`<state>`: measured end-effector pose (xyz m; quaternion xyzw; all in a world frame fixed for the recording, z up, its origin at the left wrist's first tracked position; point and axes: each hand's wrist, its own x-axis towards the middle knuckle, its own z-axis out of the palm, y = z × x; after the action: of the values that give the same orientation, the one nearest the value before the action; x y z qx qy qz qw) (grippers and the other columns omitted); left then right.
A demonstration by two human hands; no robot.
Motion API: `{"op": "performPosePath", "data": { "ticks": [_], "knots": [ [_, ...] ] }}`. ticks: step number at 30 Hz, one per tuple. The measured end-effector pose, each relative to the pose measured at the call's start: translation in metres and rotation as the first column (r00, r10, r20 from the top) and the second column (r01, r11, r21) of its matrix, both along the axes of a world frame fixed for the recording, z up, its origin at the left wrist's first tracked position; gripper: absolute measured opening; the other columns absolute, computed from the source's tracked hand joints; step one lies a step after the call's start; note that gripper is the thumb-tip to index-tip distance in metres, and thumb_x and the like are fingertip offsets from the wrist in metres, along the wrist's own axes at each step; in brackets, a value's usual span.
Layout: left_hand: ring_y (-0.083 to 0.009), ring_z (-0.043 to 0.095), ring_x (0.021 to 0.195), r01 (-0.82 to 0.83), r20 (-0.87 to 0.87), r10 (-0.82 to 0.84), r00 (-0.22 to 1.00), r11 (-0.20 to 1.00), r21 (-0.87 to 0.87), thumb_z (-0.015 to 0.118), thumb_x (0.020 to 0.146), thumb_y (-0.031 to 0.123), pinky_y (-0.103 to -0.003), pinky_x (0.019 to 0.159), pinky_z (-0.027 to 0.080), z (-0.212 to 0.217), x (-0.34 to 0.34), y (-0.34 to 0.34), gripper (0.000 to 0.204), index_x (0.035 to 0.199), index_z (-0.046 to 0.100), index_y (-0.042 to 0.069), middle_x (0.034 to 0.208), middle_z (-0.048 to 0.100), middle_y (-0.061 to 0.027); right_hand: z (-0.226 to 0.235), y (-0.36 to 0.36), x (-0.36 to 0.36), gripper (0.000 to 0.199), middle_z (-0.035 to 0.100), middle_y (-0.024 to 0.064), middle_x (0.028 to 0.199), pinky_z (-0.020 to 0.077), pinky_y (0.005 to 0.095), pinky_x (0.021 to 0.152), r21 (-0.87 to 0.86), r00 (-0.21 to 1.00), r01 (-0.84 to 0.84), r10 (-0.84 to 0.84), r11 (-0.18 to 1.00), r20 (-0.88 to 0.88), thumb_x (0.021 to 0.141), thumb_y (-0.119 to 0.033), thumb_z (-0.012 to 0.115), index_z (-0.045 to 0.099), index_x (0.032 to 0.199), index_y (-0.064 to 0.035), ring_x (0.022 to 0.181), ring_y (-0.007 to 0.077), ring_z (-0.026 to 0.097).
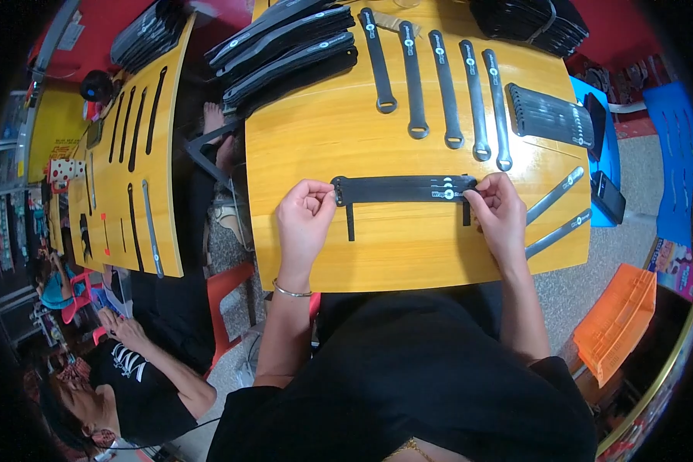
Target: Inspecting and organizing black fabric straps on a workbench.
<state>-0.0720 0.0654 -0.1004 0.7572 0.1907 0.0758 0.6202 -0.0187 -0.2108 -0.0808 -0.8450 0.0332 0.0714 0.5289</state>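
Between my hands lies a stack of black hook-and-loop straps [400, 190], stretched sideways over the yellow table near its front edge. My left hand [306, 215] pinches the stack's left end, where rounded slotted tips show. At the other end my right hand [502, 214] pinches the straps by finger and thumb, hiding part of that end. A thin dark strip [351, 223] sticks out below the stack at the left, and another strip [466, 214] does so at the right.
Several single straps [412, 81] lie in a row at the back. A fanned strap bundle [550, 117] sits right of them, with two loose straps [558, 231] nearer. Piled straps [285, 58] stand back left. An orange crate [614, 319] is at right; a co-worker [142, 369] sits at left.
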Motion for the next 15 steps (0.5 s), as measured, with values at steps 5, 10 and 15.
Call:
{"op": "performPosePath", "data": {
  "ticks": [5,10,15],
  "knots": [
    [0.0013,0.045,0.053,0.008,0.002,-0.008,1.000,1.000,-0.011,0.062,0.082,-0.006,-0.014,0.046,0.033,0.0034,-0.0009,-0.0020,0.005,0.086,0.060,-0.004,0.069,0.057,0.0013,0.0020,0.0007,-0.0011,0.019,0.058,0.0027,0.068,0.0452,0.0215,0.052,-0.036,1.000,0.005,-0.004,0.999,0.009,0.081,-0.005,0.069,0.051,0.086,-0.0010,0.059,0.0069,0.057],
    [0.0014,0.045,0.053,0.014,0.003,-0.014,1.000,1.000,-0.011,0.062,0.082,-0.006,-0.014,0.046,0.033,0.0028,-0.0015,-0.0007,0.005,0.086,0.060,-0.004,0.068,0.057,0.0014,0.0017,0.0019,-0.0006,0.020,0.058,0.0035,0.067,0.0449,0.0223,0.050,-0.040,1.000,0.005,-0.004,0.999,0.014,0.081,-0.005,0.070,0.051,0.085,-0.0006,0.056,0.0076,0.057],
    [0.0017,0.045,0.053,0.014,0.001,-0.014,1.000,1.000,0.006,0.062,0.082,-0.006,-0.014,0.045,0.032,0.0015,0.0000,-0.0008,0.005,0.086,0.060,-0.004,0.068,0.057,0.0014,0.0067,0.0031,-0.0001,0.020,0.058,0.0035,0.065,0.0438,0.0226,0.048,-0.044,1.000,0.008,-0.008,0.999,-0.001,0.081,-0.005,0.070,0.051,0.085,-0.0004,0.054,0.0077,0.056]
  ]
}}
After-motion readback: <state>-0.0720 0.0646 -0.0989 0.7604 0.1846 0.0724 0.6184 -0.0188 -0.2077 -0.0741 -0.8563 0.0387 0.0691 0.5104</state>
